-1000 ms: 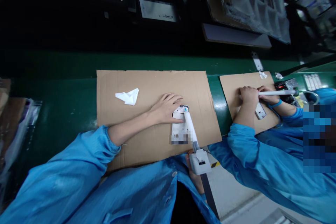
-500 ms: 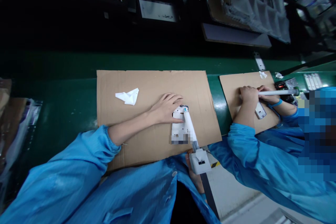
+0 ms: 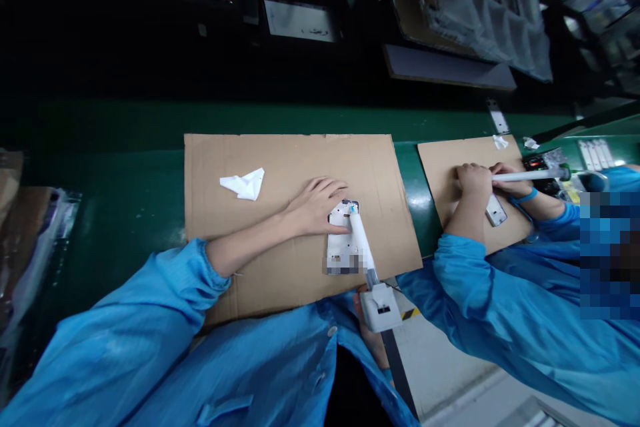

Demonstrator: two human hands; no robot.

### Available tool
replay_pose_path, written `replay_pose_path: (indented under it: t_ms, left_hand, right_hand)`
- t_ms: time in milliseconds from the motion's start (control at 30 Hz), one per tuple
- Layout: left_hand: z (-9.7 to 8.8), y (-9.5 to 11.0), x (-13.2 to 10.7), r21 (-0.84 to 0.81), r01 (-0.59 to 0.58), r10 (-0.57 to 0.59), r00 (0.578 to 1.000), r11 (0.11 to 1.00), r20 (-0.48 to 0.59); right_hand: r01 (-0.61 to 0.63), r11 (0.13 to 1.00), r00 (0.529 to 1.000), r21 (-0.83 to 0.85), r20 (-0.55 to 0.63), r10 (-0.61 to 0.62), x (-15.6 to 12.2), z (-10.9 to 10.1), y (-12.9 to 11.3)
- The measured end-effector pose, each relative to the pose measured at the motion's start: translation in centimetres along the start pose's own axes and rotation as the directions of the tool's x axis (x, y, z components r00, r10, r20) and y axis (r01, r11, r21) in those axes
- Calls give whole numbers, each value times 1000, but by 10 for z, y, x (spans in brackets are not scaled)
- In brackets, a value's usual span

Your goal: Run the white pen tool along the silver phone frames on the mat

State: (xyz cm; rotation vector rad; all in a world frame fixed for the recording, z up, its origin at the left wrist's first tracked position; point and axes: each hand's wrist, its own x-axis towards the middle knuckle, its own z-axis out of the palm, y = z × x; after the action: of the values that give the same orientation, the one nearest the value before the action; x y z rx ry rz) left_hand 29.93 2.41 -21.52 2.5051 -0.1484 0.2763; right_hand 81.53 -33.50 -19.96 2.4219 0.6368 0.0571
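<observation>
Nothing has moved: my left hand (image 3: 316, 208) still presses the white phone frame (image 3: 343, 237) flat near the cardboard sheet's (image 3: 280, 160) right edge, fingers spread. My right hand (image 3: 370, 330), mostly hidden, grips the white screwdriver (image 3: 367, 260) touching it.

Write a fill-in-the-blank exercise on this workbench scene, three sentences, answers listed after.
1. The left hand presses the white phone frame down on a sheet of ____.
2. The right hand holds a white dispensing tool whose tip touches the ____ end of the frame.
3. The crumpled white wipe lies to the ____ of the left hand.

Missing words: cardboard; far; left
</observation>
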Motion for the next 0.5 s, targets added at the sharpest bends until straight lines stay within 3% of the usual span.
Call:
replay_pose_path:
  t_ms: [500]
  left_hand:
    - [1,0,1,12,-8,8,1000,1000,-15]
  right_hand:
    - [2,1000,1000,-30,24,-2,-5,-13,-8]
